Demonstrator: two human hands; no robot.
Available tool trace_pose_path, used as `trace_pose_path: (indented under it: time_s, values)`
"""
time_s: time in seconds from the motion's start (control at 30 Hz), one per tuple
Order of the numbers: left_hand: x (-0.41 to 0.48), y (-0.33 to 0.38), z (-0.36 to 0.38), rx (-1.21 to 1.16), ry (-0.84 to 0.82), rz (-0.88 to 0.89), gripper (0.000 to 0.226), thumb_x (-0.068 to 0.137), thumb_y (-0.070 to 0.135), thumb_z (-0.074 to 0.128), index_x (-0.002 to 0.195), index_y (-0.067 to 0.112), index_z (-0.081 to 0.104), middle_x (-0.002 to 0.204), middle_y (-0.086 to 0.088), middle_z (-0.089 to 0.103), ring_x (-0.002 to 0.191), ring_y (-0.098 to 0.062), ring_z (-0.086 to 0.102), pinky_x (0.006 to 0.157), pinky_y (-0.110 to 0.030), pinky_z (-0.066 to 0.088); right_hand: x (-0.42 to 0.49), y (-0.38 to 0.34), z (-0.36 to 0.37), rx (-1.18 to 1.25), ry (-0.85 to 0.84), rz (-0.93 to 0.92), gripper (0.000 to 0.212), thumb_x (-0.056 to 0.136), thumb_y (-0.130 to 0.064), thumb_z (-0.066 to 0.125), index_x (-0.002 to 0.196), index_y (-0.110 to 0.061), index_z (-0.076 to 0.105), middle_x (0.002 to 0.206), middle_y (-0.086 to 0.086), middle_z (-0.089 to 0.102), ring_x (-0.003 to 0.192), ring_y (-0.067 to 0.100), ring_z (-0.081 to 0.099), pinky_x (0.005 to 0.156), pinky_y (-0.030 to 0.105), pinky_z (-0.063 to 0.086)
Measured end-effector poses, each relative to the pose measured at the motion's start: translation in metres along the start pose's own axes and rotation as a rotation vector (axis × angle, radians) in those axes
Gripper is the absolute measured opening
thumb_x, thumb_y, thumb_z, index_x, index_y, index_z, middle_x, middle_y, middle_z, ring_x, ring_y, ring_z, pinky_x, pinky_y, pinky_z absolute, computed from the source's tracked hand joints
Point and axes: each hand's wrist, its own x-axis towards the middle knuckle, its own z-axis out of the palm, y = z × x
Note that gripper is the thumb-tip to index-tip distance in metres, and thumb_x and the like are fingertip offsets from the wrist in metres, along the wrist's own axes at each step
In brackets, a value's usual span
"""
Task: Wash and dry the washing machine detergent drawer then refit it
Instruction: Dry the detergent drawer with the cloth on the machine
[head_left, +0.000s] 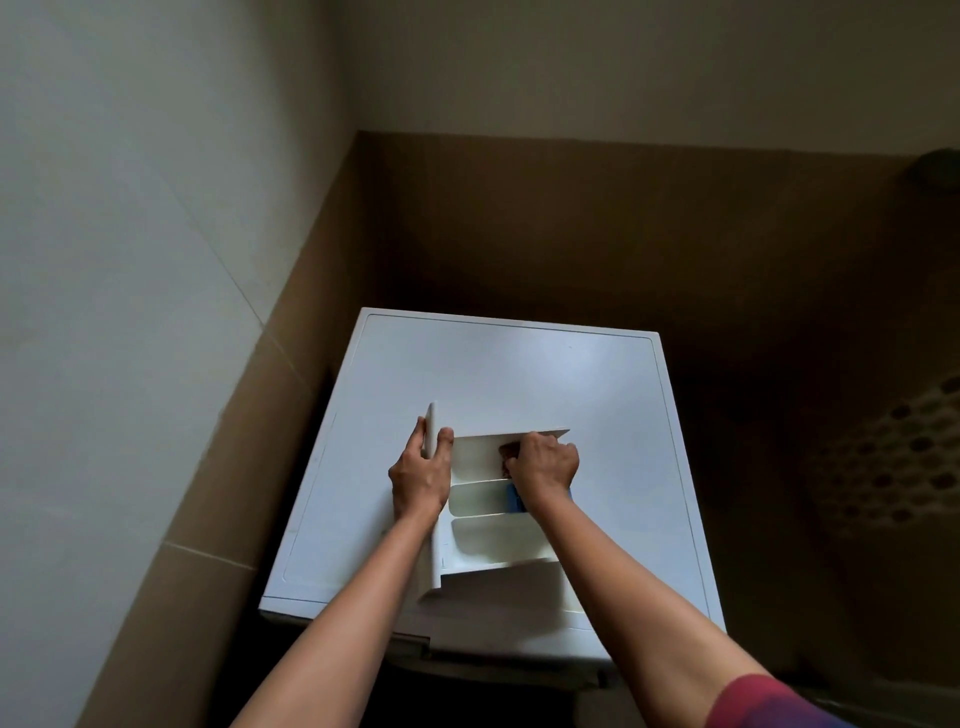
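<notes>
The white detergent drawer (483, 525) is held above the top of the white washing machine (545, 374), its compartments facing me. My left hand (421, 473) grips the drawer's front panel at the left end. My right hand (545, 465) presses a brown cloth (506, 457) into the far compartment. A blue insert (515, 499) shows in the middle compartment, partly hidden by my right wrist.
The machine stands in a corner, with pale wall above brown tiling on the left and behind. A perforated laundry basket (893, 467) sits in shadow at the right. The drawer slot at the machine's front edge (415, 642) is just visible.
</notes>
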Motion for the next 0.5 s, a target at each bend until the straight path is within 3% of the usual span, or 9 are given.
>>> trace_pose_path:
  time_s: [0.17,0.3,0.4,0.5]
  values:
    - [0.003,-0.005,0.002,0.016,0.009,0.008,0.06,0.093,0.054,0.048,0.146,0.027,0.04,0.137,-0.005,0.056,0.124,-0.028,0.051,0.102,-0.034,0.04,-0.005,-0.018,-0.001,0.223,-0.065,0.071,0.03,0.083,-0.028,0.062,0.107,-0.011,0.067,0.11,0.011,0.067,0.103,0.027,0.062,0.08,0.028,0.049]
    - [0.003,-0.004,0.002,0.025,0.017,0.004,0.06,0.093,0.055,0.047,0.145,0.027,0.04,0.131,-0.01,0.06,0.119,-0.03,0.055,0.098,-0.036,0.044,-0.013,-0.053,0.004,0.374,-0.13,-0.093,0.029,0.077,-0.039,0.066,0.098,-0.019,0.073,0.099,0.008,0.071,0.098,0.025,0.064,0.074,0.027,0.049]
    - [0.003,-0.003,0.0,0.021,0.003,-0.005,0.061,0.093,0.054,0.047,0.147,0.026,0.038,0.136,-0.009,0.057,0.124,-0.029,0.052,0.1,-0.033,0.041,-0.008,-0.047,0.001,0.311,-0.152,-0.139,0.032,0.075,-0.041,0.069,0.101,-0.022,0.072,0.104,0.006,0.069,0.101,0.023,0.062,0.074,0.027,0.045]
    - [0.002,-0.002,-0.001,0.003,-0.004,-0.002,0.062,0.093,0.053,0.048,0.147,0.025,0.038,0.14,-0.005,0.053,0.127,-0.027,0.049,0.103,-0.032,0.039,-0.001,-0.025,-0.007,0.15,-0.086,-0.089,0.029,0.082,-0.03,0.06,0.105,-0.013,0.065,0.109,0.009,0.067,0.1,0.028,0.064,0.073,0.027,0.044]
